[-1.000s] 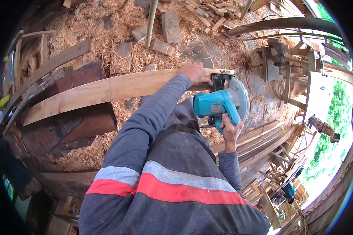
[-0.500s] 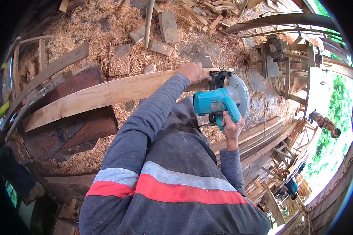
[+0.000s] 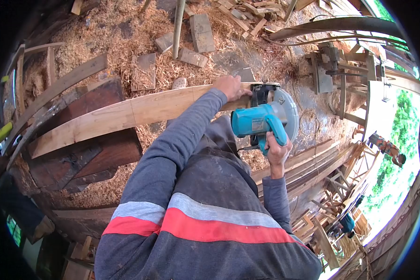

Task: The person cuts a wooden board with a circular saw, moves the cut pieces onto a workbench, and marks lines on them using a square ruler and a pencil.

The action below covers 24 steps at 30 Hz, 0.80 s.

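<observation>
Circular saw (image 3: 258,120) teal-bodied, guard (image 3: 290,114) grey; plank (image 3: 158,105) pale, long, curved.

Shavings (image 3: 107,42) litter the floor (image 3: 228,59) around a pole (image 3: 178,28), a block (image 3: 202,32) and offcuts (image 3: 257,26); a distant person (image 3: 387,147) appears beside green foliage (image 3: 400,119).

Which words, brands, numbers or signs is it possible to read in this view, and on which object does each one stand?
None can be read with certainty.
Label on the teal circular saw: too small and blurred.
Mark on its grey blade guard: unclear.
</observation>
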Each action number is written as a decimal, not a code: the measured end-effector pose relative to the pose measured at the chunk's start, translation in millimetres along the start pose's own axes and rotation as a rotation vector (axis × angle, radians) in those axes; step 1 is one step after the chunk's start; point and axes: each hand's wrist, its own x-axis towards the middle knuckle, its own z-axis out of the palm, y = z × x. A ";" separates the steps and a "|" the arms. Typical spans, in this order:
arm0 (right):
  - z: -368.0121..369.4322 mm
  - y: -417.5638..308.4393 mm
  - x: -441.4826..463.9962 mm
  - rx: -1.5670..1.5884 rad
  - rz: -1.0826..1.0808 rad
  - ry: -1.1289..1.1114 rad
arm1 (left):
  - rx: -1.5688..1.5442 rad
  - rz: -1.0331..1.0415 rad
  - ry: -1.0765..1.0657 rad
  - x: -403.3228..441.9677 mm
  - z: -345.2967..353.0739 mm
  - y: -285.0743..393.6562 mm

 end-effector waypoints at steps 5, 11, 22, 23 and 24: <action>-1.3 0.5 -0.1 -0.026 -0.017 0.002 | -0.004 0.000 0.006 0.7 3.7 0.4; -1.2 2.0 -0.1 -0.062 -0.045 0.006 | 0.008 -0.038 -0.037 0.4 3.9 -0.2; -0.2 4.2 4.6 -0.174 -0.183 0.003 | -0.006 -0.056 -0.033 -2.0 -4.8 4.1; -0.3 0.8 0.4 -0.098 -0.074 0.010 | -0.007 -0.054 -0.031 -5.7 -4.4 6.6; -0.1 -0.2 1.3 -0.098 -0.073 0.010 | -0.009 -0.064 -0.037 -5.4 -5.5 7.4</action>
